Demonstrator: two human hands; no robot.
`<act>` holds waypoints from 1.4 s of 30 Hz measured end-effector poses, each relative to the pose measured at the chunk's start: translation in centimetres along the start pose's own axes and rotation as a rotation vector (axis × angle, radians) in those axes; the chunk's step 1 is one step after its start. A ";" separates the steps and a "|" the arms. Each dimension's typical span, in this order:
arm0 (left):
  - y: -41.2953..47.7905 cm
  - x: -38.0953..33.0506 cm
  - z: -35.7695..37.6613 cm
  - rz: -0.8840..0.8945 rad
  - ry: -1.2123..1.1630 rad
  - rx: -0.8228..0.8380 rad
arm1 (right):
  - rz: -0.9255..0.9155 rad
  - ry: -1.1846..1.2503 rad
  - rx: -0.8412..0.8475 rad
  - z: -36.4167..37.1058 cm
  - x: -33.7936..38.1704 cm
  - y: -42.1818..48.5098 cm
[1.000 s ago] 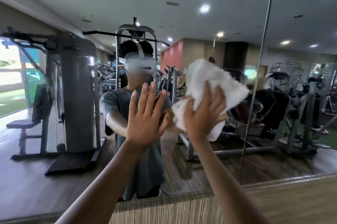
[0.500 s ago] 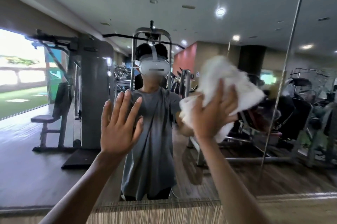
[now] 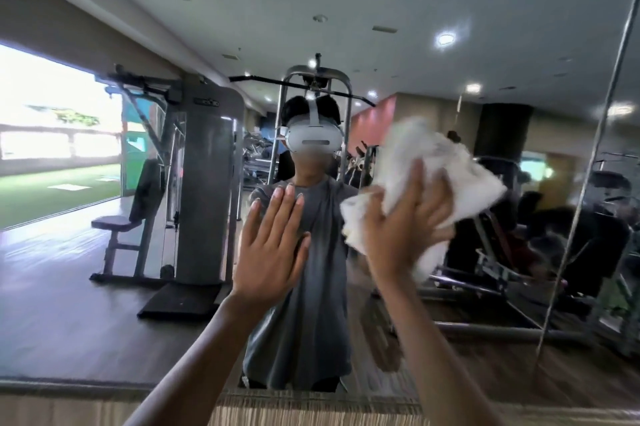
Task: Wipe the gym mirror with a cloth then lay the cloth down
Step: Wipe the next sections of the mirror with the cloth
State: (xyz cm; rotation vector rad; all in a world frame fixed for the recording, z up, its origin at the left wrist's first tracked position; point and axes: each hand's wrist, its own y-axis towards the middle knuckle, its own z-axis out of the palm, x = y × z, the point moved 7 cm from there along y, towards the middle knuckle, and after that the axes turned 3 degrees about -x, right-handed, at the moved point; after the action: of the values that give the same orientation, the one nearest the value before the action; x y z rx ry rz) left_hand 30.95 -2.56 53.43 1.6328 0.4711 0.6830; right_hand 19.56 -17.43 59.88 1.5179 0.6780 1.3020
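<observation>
Gym machines and ceiling lights are reflected across the large wall-mounted gym mirror [image 3: 86, 287], where a person in a grey T-shirt and white headset is seen facing the glass. A crumpled white terry cloth [image 3: 433, 162] is pressed against the mirror just right of the reflected figure by the right hand [image 3: 405, 217]. Its fingers [image 3: 417, 183] are spread wide and nearly straight over the back of the cloth; whether the thumb is hooked into the fabric cannot be told.

The left hand [image 3: 270, 245] is raised just left of it, fingers straight and close together, with nothing held. Its fingertips appear to meet their own reflection, so it is judged to be braced on the glass.

Blur at the right edge of the cloth suggests a stroke under way, and the wiping step is judged to be in progress. How much glass has been cleaned cannot be read, as no streaks or marks are visible. The far-left area over the reflected grey weight machine [image 3: 204, 183] and the pane right of the thin vertical metal seam [image 3: 588, 183] may remain to be wiped. The cloth is not yet laid down; the striped wood-grain ledge [image 3: 311, 411] along the near bottom edge is one possible place.
</observation>
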 end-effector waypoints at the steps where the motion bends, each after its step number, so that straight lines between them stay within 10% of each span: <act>1: 0.0 0.1 -0.2 0.002 -0.026 0.009 | -0.131 -0.008 0.041 0.7 2.6 -1.5; 5: -2.3 3.2 -0.9 -0.052 -0.048 0.066 | -0.771 -0.113 0.166 1.5 5.5 -8.6; 10: -5.5 9.6 -3.9 -0.023 0.087 0.143 | -1.152 -0.143 0.235 0.6 0.4 -10.2; 18: -5.3 18.7 -7.4 -0.168 0.094 0.129 | -0.434 -0.027 0.132 3.1 13.0 -4.5; 25: -7.1 25.9 -8.9 -0.370 -0.011 0.112 | -1.206 -0.038 0.269 5.6 20.4 -16.2; 33: -11.8 32.0 -10.3 -0.526 -0.051 0.144 | -0.430 -0.079 0.050 5.0 22.1 -5.0; 42: -12.6 35.4 -11.2 -0.580 -0.150 0.162 | -1.118 0.016 0.216 6.3 26.7 -18.2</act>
State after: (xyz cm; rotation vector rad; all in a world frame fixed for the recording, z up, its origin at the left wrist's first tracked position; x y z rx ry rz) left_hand 50.68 30.87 47.97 1.5743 0.8602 0.0908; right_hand 35.95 10.54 54.22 0.9732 1.4295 0.3832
